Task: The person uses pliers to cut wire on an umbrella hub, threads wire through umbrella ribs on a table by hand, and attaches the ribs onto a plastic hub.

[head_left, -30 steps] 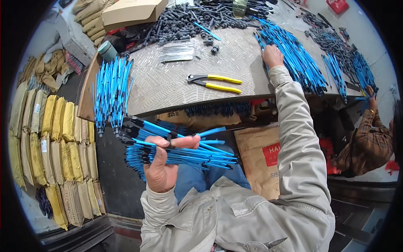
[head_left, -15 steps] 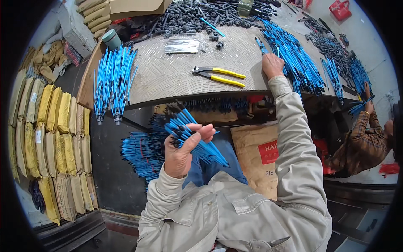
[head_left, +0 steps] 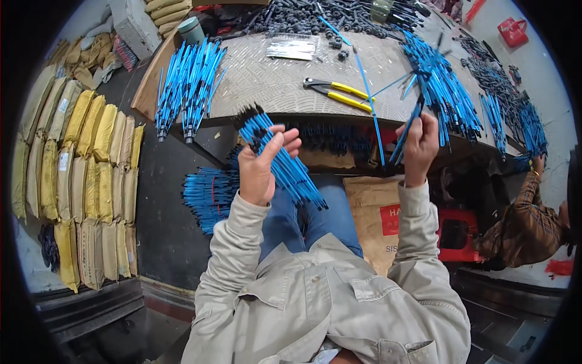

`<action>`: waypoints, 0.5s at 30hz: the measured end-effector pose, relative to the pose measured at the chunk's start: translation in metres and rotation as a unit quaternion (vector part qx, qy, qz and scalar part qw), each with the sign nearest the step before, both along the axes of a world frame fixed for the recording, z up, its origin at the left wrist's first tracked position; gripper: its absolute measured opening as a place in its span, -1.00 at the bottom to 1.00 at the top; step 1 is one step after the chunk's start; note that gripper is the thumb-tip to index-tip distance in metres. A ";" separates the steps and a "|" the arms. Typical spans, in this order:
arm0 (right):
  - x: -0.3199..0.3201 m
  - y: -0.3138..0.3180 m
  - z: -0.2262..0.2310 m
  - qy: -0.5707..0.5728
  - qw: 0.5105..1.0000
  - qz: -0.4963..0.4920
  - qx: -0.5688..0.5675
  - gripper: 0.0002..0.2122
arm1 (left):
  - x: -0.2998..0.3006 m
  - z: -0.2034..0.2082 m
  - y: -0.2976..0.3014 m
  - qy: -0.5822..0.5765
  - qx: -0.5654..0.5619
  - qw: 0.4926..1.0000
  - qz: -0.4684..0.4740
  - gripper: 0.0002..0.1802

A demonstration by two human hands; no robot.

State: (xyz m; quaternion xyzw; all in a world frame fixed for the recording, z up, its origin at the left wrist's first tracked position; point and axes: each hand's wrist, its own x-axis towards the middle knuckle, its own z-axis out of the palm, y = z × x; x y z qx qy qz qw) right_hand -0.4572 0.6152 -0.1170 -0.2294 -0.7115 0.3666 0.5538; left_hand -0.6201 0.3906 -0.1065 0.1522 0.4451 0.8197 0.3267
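Note:
Thin blue rods with black ends form a bundle (head_left: 294, 173) in my left hand (head_left: 257, 173). This hand holds it tilted above my lap, black tips fanned at the upper end, some fingers raised. My right hand (head_left: 419, 145), closed at the table's front edge, grips a few more blue rods (head_left: 401, 143), their upper ends splayed and blurred. One long blue rod (head_left: 373, 124) slants down to the left of that hand; whether it is held I cannot tell. Behind the right hand lies a large pile of blue rods (head_left: 458, 100) on the table.
Yellow-handled nippers (head_left: 348, 97) lie on the table (head_left: 254, 82). Another rod pile (head_left: 191, 79) overhangs its left edge. Dark fittings (head_left: 291, 18) cover the back. Tied rods (head_left: 206, 188) sit below, left of my legs. A co-worker (head_left: 521, 227) reaches toward rods at right.
My right hand has come back from the pile toward me, carrying a few blue rods. The left hand has turned its bundle slightly more upright. The whole view has shifted.

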 end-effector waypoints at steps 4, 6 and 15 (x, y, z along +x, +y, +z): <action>0.015 -0.053 0.008 0.112 0.989 0.092 -0.017 -0.89 | -0.011 0.000 0.004 0.029 -0.014 0.999 0.022 -0.75; 0.016 -0.068 0.012 0.172 0.978 0.118 -0.031 -0.90 | -0.011 0.000 0.006 0.043 -0.026 0.998 0.032 -0.75; -0.005 -0.108 -0.009 -0.084 0.971 0.212 0.069 -0.90 | 0.018 0.016 0.017 0.035 0.050 0.998 0.005 -0.77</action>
